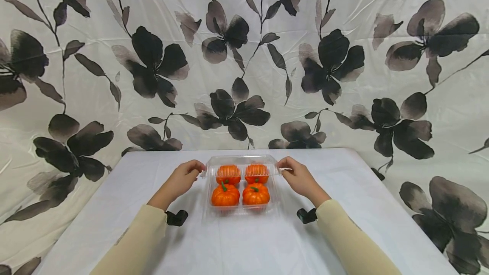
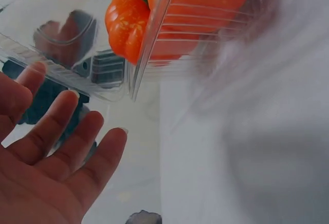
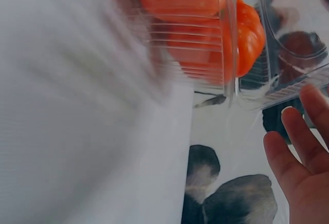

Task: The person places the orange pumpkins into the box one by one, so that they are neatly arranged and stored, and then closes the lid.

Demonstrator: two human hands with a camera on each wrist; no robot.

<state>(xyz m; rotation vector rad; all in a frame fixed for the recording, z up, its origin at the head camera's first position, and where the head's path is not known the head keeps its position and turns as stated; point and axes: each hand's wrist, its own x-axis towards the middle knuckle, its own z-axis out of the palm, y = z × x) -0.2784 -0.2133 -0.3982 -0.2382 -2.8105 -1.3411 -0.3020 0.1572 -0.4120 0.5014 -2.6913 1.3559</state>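
Note:
A clear plastic clamshell box [image 1: 210, 196] stands on the white table with small orange pumpkins in two rows. The front pumpkins, left [image 1: 225, 195] and right [image 1: 256, 194], show green stems; the back two, left [image 1: 228, 177] and right [image 1: 257, 177], appear through the raised, tilted lid [image 1: 242, 160]. My left hand [image 1: 184, 178] pinches the lid's left edge between thumb and forefinger. At the opposite edge, my right hand [image 1: 299, 178] pinches the lid likewise. In the left wrist view, the other fingers [image 2: 97, 147] spread out beside the lid; the right wrist view shows similarly extended fingers [image 3: 280, 152].
White cloth covers the table [image 1: 244, 245], whose far edge lies just behind the box. Beyond it hangs a backdrop [image 1: 282, 109] with dark floral print. Black wrist mounts, left [image 1: 177, 218] and right [image 1: 307, 215], stick inward from the sleeves.

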